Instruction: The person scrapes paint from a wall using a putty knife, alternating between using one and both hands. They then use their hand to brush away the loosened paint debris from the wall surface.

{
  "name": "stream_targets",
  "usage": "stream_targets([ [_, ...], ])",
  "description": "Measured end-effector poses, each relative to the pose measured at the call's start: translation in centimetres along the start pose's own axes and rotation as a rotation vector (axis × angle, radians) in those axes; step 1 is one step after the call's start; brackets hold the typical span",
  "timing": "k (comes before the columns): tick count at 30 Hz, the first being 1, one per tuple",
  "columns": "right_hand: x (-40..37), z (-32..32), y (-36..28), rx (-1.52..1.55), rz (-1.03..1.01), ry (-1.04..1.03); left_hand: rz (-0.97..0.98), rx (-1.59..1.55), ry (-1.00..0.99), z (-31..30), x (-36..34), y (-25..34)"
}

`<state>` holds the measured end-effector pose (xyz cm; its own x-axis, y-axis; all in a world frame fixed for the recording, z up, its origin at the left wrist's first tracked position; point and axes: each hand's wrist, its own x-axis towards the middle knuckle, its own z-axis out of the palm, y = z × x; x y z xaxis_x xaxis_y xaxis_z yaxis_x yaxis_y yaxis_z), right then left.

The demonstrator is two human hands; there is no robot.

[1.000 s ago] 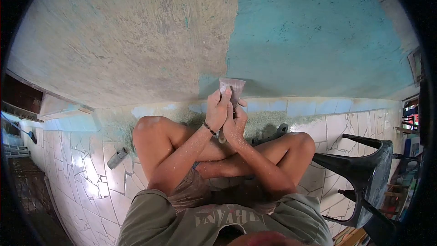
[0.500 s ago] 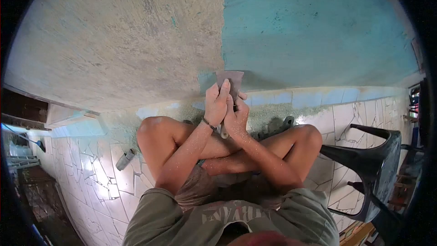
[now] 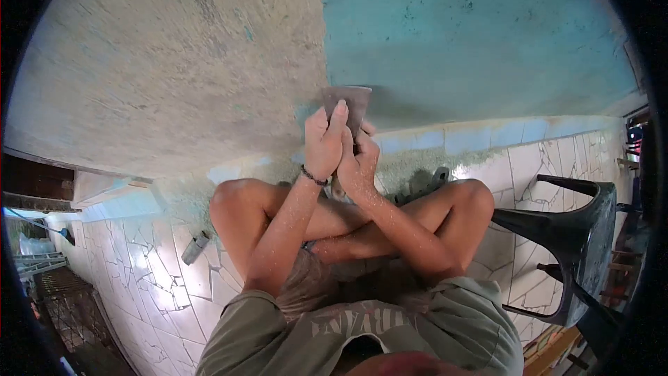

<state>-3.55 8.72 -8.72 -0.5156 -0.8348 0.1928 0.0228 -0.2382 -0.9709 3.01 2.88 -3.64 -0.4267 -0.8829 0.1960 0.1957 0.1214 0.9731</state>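
Both hands are closed around a wide-bladed scraper (image 3: pixel 353 97) held upright, its flat top edge against or very near the wall. My left hand (image 3: pixel 324 145) grips from the left, with the thumb laid along the blade's face. My right hand (image 3: pixel 360 161) wraps the lower part from the right, some fingers behind the blade. Part of the light handle end shows beneath the hands. Teal paint (image 3: pixel 459 49) covers the wall right of the blade; rough, bare grey-beige surface (image 3: pixel 188 63) lies to the left. Pale dust coats my hands and forearms.
My crossed legs rest on the cracked-tile floor (image 3: pixel 156 271), close to the wall. Greenish scrapings (image 3: pixel 403 165) lie along the wall's foot. A small grey cylindrical object (image 3: pixel 195 248) is left of my knee. A black stool (image 3: pixel 577 237) lies on its side at right.
My hands and the scraper have moved a short way up the wall, and the blade now sits slightly farther right of the paint edge. The view has shifted a little too.
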Motion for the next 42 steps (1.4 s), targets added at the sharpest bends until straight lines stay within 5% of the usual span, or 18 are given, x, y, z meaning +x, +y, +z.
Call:
stream_targets([
  [1, -0.3, -0.2, -0.2, -0.012, 0.097, -0.01, -0.028, 0.003, 0.037, 0.3, -0.3, 0.3],
  [5, -1.4, -0.5, 2.6, -0.118, -0.03, 0.051, -0.098, 0.014, 0.107, 0.1, -1.5, -3.8],
  [8, 0.0, -0.1, -0.2, -0.18, -0.126, 0.038, -0.057, 0.106, 0.003, 0.0, -0.1, 0.1],
  [15, -1.0, -0.9, 3.2, -0.143, -0.091, 0.069, -0.091, -0.023, 0.089, 0.7, -1.1, -3.7],
  [18, 0.6, -0.7, -0.2, -0.105, -0.001, 0.067, 0.057, 0.13, 0.019, 1.1, 0.7, 0.0],
  [21, 0.6, -1.2, -0.9, -0.066, 0.115, 0.028, -0.01, 0.047, 0.006, 1.3, 0.6, 0.8],
  [24, -0.7, -1.4, 1.0, -0.153, -0.053, 0.1, -0.074, -0.032, 0.075, 1.3, -0.7, -3.2],
  [31, -1.1, -1.9, 1.5, -0.147, 0.084, 0.104, -0.152, -0.208, 0.033, 1.2, -1.2, -3.0],
  [34, -0.9, -1.6, 3.1, -0.228, -0.074, 0.161, -0.149, -0.184, 0.037, 1.2, -1.3, -4.3],
  [35, -1.1, -1.8, 2.2, -0.25, 0.135, 0.14, -0.139, -0.204, 0.032, 1.1, -1.1, -4.4],
  [42, -1.1, -2.3, 2.2, -0.243, 0.111, 0.098, -0.172, -0.229, 0.015, 1.1, -1.0, -4.3],
])
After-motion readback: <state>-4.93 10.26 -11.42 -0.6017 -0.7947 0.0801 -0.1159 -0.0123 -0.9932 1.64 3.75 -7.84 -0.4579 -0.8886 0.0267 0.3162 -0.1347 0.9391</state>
